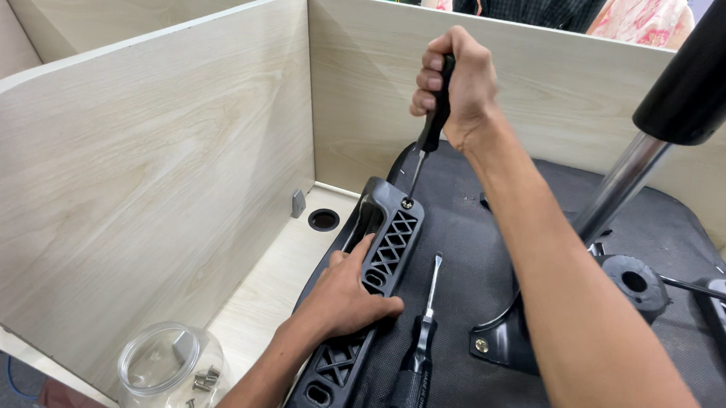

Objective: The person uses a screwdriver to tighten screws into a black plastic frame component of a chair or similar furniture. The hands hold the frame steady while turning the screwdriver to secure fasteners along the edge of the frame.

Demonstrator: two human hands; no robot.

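- We see the right hand (457, 83) wrapped in a fist round the black handle of a screwdriver (431, 123), fingers clamped tight on it, the tool held nearly upright.
- The tip of its shaft sits in a screw (407, 204) at the far end of a black plastic armrest bracket (380, 265).
- That bracket lies lengthwise along the left edge of an upturned chair seat (457, 321) covered in dark fabric, which rests on a pale wooden desk (276, 283).
- The left hand (348, 292) lies flat on the bracket, fingers together and pressing down, the forefinger stretched toward the open slot; it grips nothing.
- A second screwdriver (417, 361) with a black handle lies loose on the seat, just beside the bracket and to the right of the left hand.
- The chair's chrome column (624, 184) rises from a black base plate (511, 334) to the right of the right forearm.
- A clear plastic jar (165, 373) holding a few small metal fasteners stands on the desk at the lower left, near the left forearm.
- Pale wooden partitions (144, 163) enclose the desk.
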